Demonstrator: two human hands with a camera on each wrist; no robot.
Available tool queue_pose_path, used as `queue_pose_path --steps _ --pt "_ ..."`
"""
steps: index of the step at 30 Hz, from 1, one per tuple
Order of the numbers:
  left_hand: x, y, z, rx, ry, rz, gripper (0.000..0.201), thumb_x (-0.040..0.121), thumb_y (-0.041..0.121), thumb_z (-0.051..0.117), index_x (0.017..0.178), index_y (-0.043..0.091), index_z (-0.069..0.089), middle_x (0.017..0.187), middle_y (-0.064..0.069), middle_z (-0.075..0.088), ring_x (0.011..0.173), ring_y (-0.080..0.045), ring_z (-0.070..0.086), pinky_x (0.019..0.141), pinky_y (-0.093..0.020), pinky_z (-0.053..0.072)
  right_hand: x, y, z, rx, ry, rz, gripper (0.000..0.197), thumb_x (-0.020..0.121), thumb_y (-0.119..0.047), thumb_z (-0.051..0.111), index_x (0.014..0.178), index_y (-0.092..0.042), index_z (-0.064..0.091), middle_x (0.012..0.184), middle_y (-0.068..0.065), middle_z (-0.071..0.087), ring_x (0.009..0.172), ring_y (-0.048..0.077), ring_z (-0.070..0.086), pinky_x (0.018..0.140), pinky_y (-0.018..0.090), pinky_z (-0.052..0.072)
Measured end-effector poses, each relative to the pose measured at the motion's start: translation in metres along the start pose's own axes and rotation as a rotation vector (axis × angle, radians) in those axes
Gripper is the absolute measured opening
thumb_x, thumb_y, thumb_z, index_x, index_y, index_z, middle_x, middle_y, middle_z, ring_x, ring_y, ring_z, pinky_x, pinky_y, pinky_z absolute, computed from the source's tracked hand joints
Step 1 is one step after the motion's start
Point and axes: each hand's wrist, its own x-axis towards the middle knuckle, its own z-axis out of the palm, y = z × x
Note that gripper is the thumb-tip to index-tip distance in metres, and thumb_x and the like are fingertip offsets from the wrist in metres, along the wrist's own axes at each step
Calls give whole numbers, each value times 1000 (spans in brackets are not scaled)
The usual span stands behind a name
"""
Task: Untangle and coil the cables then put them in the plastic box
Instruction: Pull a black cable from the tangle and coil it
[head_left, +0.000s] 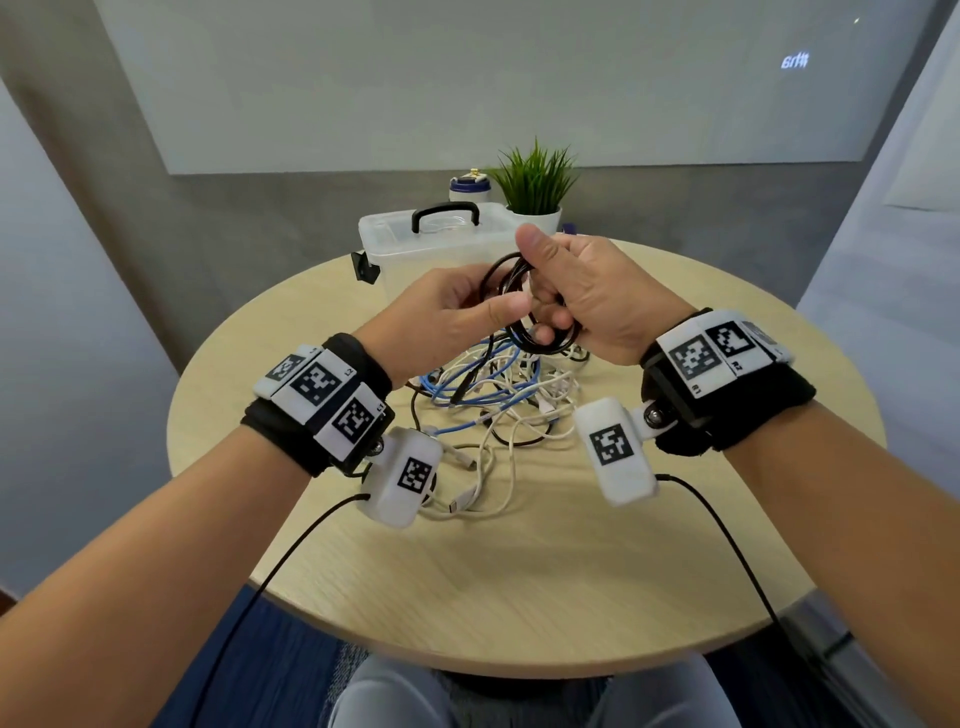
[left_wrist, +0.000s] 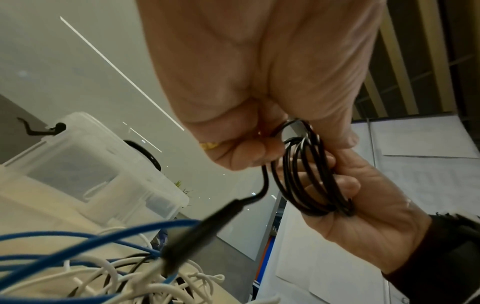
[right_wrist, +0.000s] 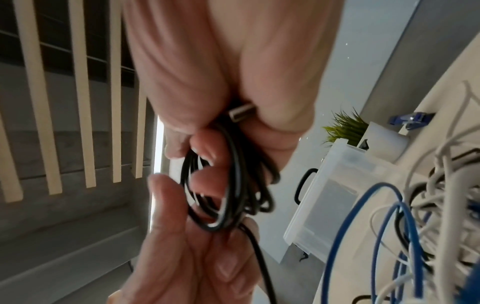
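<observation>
Head view: at centre frame, above the round worktop (head_left: 519, 571), the left hand (head_left: 457, 312) and right hand (head_left: 597, 296) meet on a black cable coil (head_left: 514, 291). Both hands have their fingers curled around the loops. Just below them lies the tangle of blue and white cables (head_left: 493, 395), and the plastic box (head_left: 436, 244) stands behind at upper centre with its lid on and the black handle up. The likely snag: the box cannot take the coil until a hand frees itself to open it, and a coil held by 1 hand may spring loose.

Left wrist view: at centre right the coil (left_wrist: 309, 174) shows about 4 loops, held between the left hand (left_wrist: 259, 82) above and the right hand (left_wrist: 369, 205) below. A free tail runs down to a blurred black plug (left_wrist: 202, 230) at lower centre, hanging right over the blue cable (left_wrist: 78, 238). That plug could catch in the pile and drag loops out if the coil is lifted away carelessly.

Right wrist view: at centre the right hand's fingers (right_wrist: 207, 148) pinch the loops (right_wrist: 226, 191), with a metal connector end (right_wrist: 240, 112) tucked under the thumb. The left hand (right_wrist: 187, 257) supports from below. If that pinch eases, the connector end may slip and the turns unwind.
</observation>
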Motion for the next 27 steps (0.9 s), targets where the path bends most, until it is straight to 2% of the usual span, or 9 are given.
queue_pose_path --steps 2,5,7,9,13,18,22,24,27 --pt "1 -2 -1 8 1 4 20 96 15 51 108 3 61 66 21 62 62 7 53 66 -7 39 1 1 0 -13 -6 -2 36 98 -35 48 70 -13 45 52 2 33 40 10 34 46 28 40" --pt "3 -12 -2 52 79 -5 20 96 20 52 101 4 62 72 5 54 62 -5 42 62 -18 36 4 4 -4 -142 32 -37 38 96 -40 49 69 -14 47 52 -1 39 48 15 39 56 31 43" --pt "5 -18 -1 57 128 -24 17 97 21 51 91 9 63 68 10 54 60 -3 43 62 -17 37 5 7 -6 -318 60 -74 42 96 -45 46 66 -16 47 55 -1 42 54 15 41 61 31 40" --pt "7 -19 0 64 172 -26 19 97 21 50 81 19 61 69 11 54 60 2 45 64 -12 38 6 9 -6 -386 61 -82 44 98 -45 42 65 -17 46 59 -2 42 52 10 39 57 26 38" --pt "9 -20 1 63 279 -74 29 97 28 49 70 21 55 49 15 43 44 -1 35 46 -12 29 6 16 -4 -350 59 -81 28 100 -32 44 82 -15 56 65 1 49 48 9 44 46 22 41" --pt "9 -26 5 -40 346 -163 33 96 34 50 68 17 55 42 15 41 41 -2 33 50 -22 29 8 22 -7 -334 49 -96 15 98 -19 51 103 -10 63 67 4 57 45 7 50 45 23 42" --pt "12 -25 7 -239 329 -214 35 98 36 47 75 14 61 49 10 42 40 -5 29 45 -20 27 12 23 -6 -285 66 -68 18 99 -15 50 94 -6 64 65 5 54 47 13 47 44 24 39" --pt "15 -24 5 -466 328 -276 36 99 36 41 84 12 63 68 -3 45 42 -7 32 45 -20 27 15 24 -4 -174 86 -34 21 100 -14 47 98 -1 63 64 4 51 48 11 45 44 22 38" --pt "17 -27 1 -741 299 -306 29 98 18 37 86 7 60 72 -6 40 45 -6 35 42 -17 29 20 28 1 8 137 11 19 100 -13 46 94 -1 60 64 4 48 46 7 47 43 21 40"
